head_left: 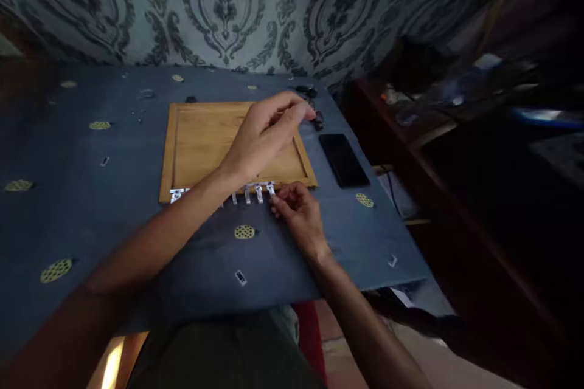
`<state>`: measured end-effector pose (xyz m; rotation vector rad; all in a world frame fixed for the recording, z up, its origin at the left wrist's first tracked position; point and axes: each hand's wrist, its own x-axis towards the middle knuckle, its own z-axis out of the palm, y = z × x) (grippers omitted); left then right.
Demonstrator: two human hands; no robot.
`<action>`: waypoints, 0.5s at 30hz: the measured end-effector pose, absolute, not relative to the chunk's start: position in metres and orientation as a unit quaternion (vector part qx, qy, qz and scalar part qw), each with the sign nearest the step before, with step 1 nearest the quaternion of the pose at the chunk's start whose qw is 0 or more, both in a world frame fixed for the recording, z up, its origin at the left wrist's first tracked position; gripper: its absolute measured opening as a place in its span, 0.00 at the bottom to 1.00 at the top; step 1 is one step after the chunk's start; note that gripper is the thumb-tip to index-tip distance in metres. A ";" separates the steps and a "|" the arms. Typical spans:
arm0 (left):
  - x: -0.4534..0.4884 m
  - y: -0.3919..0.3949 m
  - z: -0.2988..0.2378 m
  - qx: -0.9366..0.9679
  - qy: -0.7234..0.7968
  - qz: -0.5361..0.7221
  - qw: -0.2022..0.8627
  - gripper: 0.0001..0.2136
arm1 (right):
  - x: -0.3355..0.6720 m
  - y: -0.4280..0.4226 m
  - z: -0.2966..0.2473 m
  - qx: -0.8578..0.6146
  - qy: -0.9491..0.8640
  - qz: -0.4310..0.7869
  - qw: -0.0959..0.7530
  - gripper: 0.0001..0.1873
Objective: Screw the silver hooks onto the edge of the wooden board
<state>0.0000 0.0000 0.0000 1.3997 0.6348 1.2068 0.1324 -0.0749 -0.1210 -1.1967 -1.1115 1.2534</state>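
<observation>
A wooden board with a raised frame point(205, 134) lies on the blue-grey cloth. Along its near edge runs a row of small shiny metal clips point(259, 193), partly hidden behind my left forearm. My left hand point(269, 130) is raised over the right half of the board, thumb and fingers pinched together toward the right; whatever is between the fingertips is hidden or too small to make out. At the board's near right corner is my right hand point(298, 213), fingers curled, with thumb and fingertips at the rightmost metal clip point(271, 188).
Right of the board rests a black phone point(344, 160). Small dark objects point(318, 120) lie beyond the board's right side. A patterned curtain point(223, 6) hangs behind the table. Farther right stands a dark cluttered surface point(456, 97), past the table's right edge.
</observation>
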 end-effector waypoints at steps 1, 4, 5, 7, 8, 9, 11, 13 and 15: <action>0.001 0.001 -0.002 0.592 0.267 0.514 0.560 0.12 | 0.133 -0.075 -0.121 -0.498 -0.464 0.519 0.516 0.16; 0.003 0.003 -0.010 0.587 0.258 0.522 0.562 0.11 | 0.133 -0.075 -0.122 -0.499 -0.467 0.516 0.516 0.17; 0.004 0.003 -0.012 0.584 0.252 0.527 0.563 0.11 | 0.133 -0.075 -0.122 -0.501 -0.467 0.516 0.515 0.17; 0.006 0.004 -0.016 0.580 0.241 0.536 0.564 0.11 | 0.133 -0.076 -0.122 -0.504 -0.466 0.518 0.510 0.18; 0.007 0.004 -0.018 0.579 0.236 0.540 0.564 0.11 | 0.133 -0.076 -0.122 -0.505 -0.465 0.520 0.509 0.18; 0.008 0.004 -0.020 0.578 0.232 0.544 0.562 0.11 | 0.133 -0.076 -0.122 -0.505 -0.464 0.521 0.508 0.18; 0.010 0.003 -0.022 0.577 0.231 0.550 0.558 0.11 | 0.133 -0.076 -0.122 -0.505 -0.460 0.523 0.510 0.18; 0.012 0.002 -0.024 0.575 0.234 0.552 0.557 0.11 | 0.133 -0.075 -0.122 -0.504 -0.459 0.523 0.513 0.19; 0.013 0.000 -0.024 0.573 0.238 0.550 0.559 0.11 | 0.133 -0.075 -0.122 -0.502 -0.460 0.522 0.513 0.20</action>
